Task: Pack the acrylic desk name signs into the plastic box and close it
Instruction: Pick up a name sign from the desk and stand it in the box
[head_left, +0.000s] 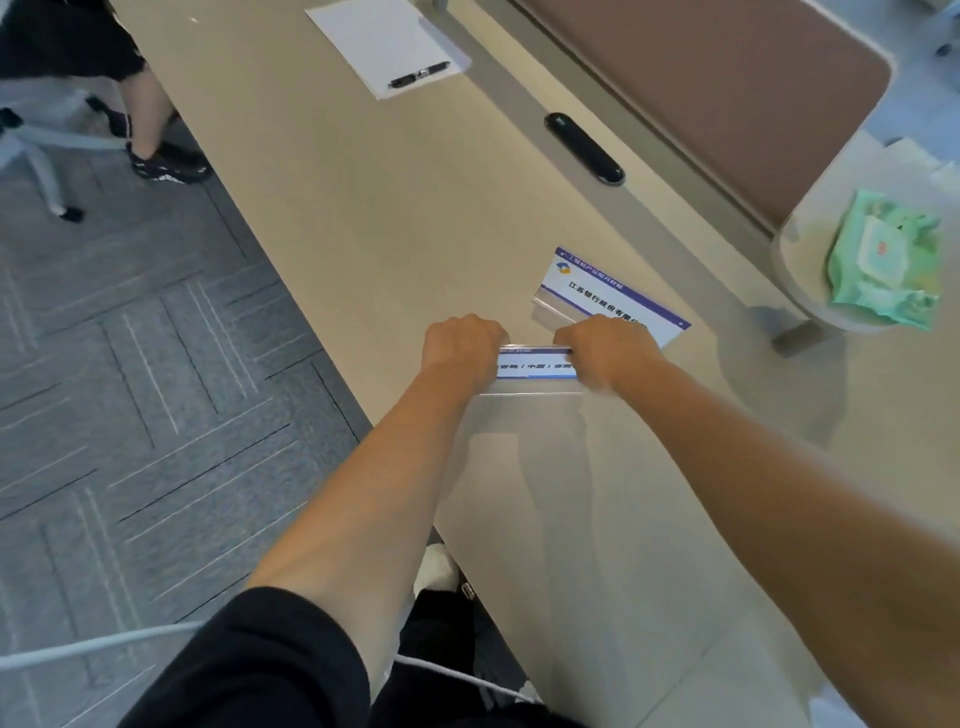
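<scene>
An acrylic desk name sign (535, 364) with a white and blue card stands on the beige table (395, 218). My left hand (460, 345) grips its left end and my right hand (605, 348) grips its right end. A second name sign (597, 291) lies just behind my right hand, its blue-edged card facing up. A clear plastic box (795, 249) sits at the far right of the table, only partly in view.
A green pack of wet wipes (883, 260) rests in the box at the right. A sheet of paper (384, 41) with a black pen (420, 74) lies far up the table. A black cable port (584, 148) sits near the brown partition (727, 93). A person's legs (150, 119) stand at upper left.
</scene>
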